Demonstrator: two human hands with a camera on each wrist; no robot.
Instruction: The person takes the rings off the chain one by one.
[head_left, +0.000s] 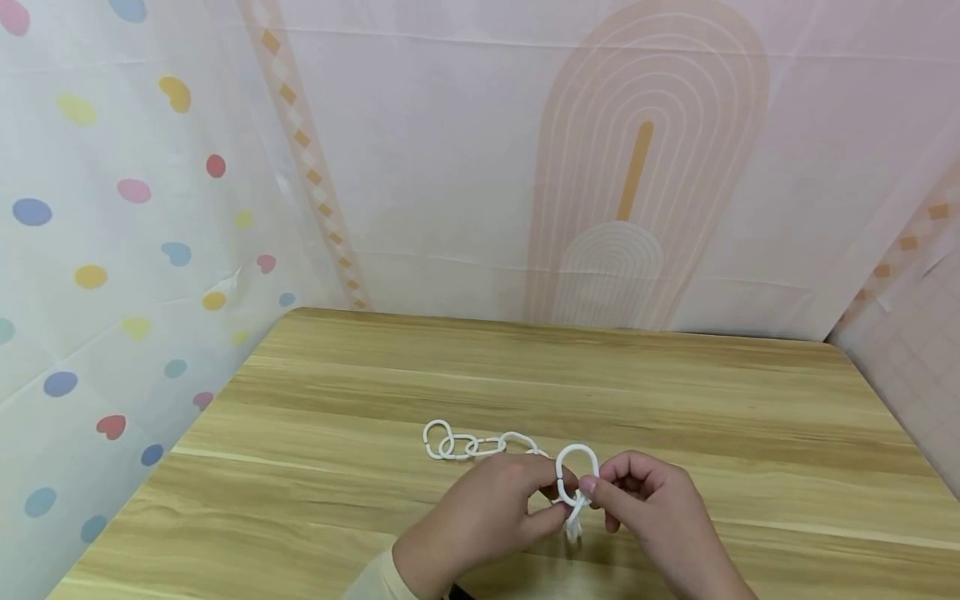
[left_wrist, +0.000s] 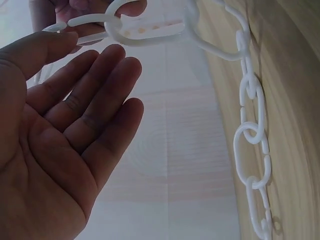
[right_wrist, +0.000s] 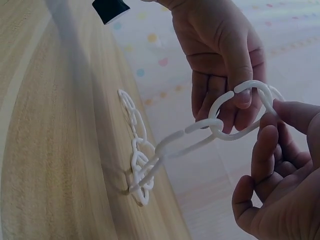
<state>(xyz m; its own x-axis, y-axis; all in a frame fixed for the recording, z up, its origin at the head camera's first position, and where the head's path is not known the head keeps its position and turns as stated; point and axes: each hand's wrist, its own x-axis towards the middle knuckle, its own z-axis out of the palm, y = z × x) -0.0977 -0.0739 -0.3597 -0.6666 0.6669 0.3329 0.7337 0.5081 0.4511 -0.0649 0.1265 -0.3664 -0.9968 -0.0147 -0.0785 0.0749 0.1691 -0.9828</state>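
A white plastic chain point(left_wrist: 254, 183) of oval links, each with a small gap in its side, hangs between and below the two hands. My left hand point(head_left: 491, 508) pinches one link between thumb and index finger, its other fingers extended in the left wrist view. Close on the right, my right hand point(head_left: 663, 510) pinches an upright link point(head_left: 577, 447) with thumb and index finger, the remaining fingers curled. That link's gap faces left in the head view. More links dangle under the fingers, and the far end of the chain trails leftward along the table behind the left hand.
The wood-grain table point(head_left: 315, 400) extends around the hands. Patterned cloth point(head_left: 450, 167) hangs behind it, and a dotted cloth point(head_left: 150, 333) covers the left side. A dark band point(right_wrist: 111, 10) shows by the left wrist.
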